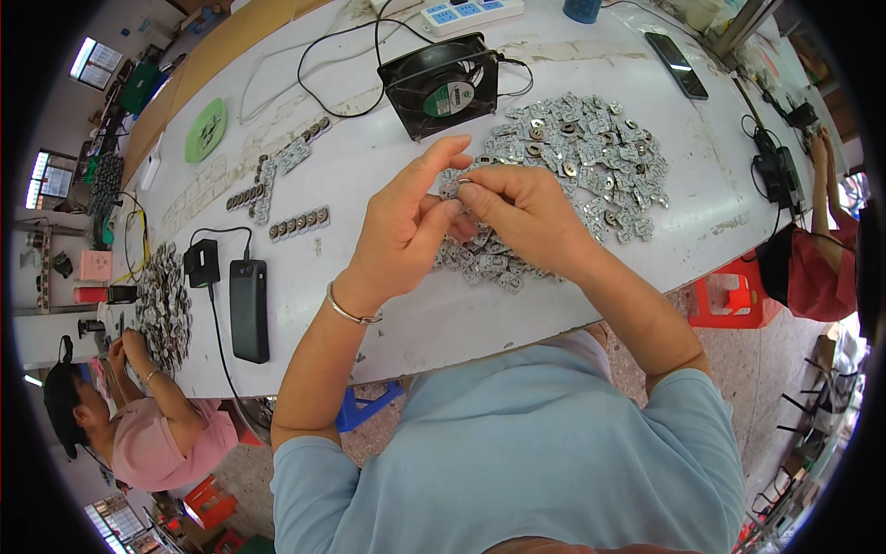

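My two hands meet above the near edge of a heap of small silvery metal parts (637, 166), some of them with round brownish discs. In my right hand (535, 217) a small metal part (462, 182) is pinched between thumb and finger, mostly covered by the fingertips. My left hand (406, 217), with a bangle at the wrist, comes up against it. Its index finger is raised, while the thumb bends in toward the other fingers; what it grips there is hidden. To the left, short rows of joined parts (300, 224) lie on the white table (369, 175).
A black fan (440, 85) stands behind my hands. Beyond it is a power strip (472, 14); a phone (676, 66) lies far right. A black power bank (248, 310) with cables and a green dish (206, 130) are at left. Co-workers sit at both sides.
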The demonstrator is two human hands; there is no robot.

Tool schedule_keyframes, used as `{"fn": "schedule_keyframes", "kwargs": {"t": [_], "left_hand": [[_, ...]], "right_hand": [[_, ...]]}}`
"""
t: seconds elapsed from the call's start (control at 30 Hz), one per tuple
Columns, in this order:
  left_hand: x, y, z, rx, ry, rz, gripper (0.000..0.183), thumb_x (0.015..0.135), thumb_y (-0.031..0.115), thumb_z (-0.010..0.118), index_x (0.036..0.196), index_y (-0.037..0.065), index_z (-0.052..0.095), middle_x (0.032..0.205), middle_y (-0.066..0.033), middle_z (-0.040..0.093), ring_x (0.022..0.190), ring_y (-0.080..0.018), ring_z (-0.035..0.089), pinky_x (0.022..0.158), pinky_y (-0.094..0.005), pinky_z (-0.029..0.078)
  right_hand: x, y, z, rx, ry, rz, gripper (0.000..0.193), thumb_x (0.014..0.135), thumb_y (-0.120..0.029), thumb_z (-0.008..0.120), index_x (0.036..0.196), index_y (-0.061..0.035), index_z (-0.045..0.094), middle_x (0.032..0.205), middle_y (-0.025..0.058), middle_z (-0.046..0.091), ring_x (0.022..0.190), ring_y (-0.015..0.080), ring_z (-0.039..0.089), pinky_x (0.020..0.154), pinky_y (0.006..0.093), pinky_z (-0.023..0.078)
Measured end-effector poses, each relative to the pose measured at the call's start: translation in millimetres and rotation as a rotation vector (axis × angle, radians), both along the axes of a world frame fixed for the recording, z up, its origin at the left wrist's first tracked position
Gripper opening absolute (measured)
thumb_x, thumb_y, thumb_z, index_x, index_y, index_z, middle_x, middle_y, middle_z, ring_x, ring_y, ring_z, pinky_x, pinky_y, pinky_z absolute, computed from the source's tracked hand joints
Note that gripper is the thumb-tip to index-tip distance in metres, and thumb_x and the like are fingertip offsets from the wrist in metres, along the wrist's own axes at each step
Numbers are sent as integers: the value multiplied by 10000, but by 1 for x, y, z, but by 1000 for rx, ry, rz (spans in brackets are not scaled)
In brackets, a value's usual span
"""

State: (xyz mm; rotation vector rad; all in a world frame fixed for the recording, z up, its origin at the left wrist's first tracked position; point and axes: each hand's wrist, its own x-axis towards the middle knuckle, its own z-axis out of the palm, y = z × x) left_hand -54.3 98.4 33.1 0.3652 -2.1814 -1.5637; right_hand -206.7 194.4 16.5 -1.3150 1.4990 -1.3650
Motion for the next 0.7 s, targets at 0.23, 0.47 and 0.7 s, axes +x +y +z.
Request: {"fn": "schedule_keyframes", "kwargs": {"t": [0.23, 0.47, 0.7], "left_hand": [[6, -15, -10, -475, 31, 149, 333, 857, -82, 542, 1182, -26, 588, 1036, -140, 656, 749, -175, 678, 675, -265, 560], [3, -25, -19, -805, 121, 220, 316, 783, -99, 638, 1091, -26, 636, 966, -157, 679, 786, -242, 677, 661, -286, 557], [-10, -43, -30, -866, 189, 267, 282, 799, -97, 617, 1071, -25, 636, 953, -153, 678, 775, -247, 674, 656, -288, 553]], "right_hand": [[-5, -7, 16, 222, -144, 0, 252, 933, -183, 532, 803, 16, 618, 639, 50, 598, 513, 92, 559, 484, 264, 445], [-6, -15, 11, 222, -151, 11, 247, 934, -179, 526, 793, 10, 599, 669, 54, 606, 507, 96, 556, 479, 261, 439], [-9, -34, -5, 80, -43, -38, 226, 963, -178, 520, 830, -14, 600, 655, 0, 563, 524, 49, 487, 483, 214, 400]]}}
